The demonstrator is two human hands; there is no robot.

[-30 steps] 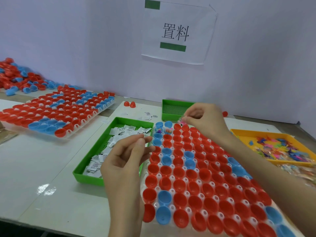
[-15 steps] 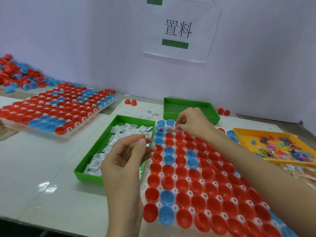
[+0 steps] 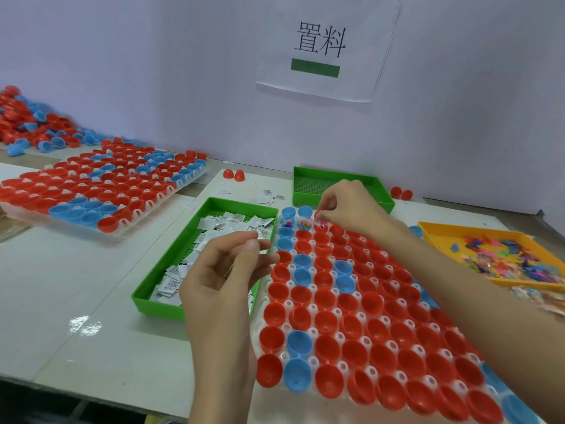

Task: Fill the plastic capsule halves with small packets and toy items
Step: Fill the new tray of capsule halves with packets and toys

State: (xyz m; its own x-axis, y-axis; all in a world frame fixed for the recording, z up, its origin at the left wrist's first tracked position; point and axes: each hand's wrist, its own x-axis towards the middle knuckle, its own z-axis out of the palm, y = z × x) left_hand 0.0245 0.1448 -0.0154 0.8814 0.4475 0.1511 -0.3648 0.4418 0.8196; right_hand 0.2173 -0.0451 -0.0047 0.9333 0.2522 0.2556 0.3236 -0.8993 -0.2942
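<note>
Green tray at 9 o'clock of the capsule halves, filled with white packets; orange tray at 3 o'clock, with toy items. Right hand at 12 o'clock, pinching a pink toy piece over the far row. Left hand raised, fingers curled; grasp not possible to tell.

A small packing workshop; a printed sign hangs on the bare wall; the white worktable bears a rack of capsule halves, a green tray of packets and a yellow tray of toy pieces.
</note>
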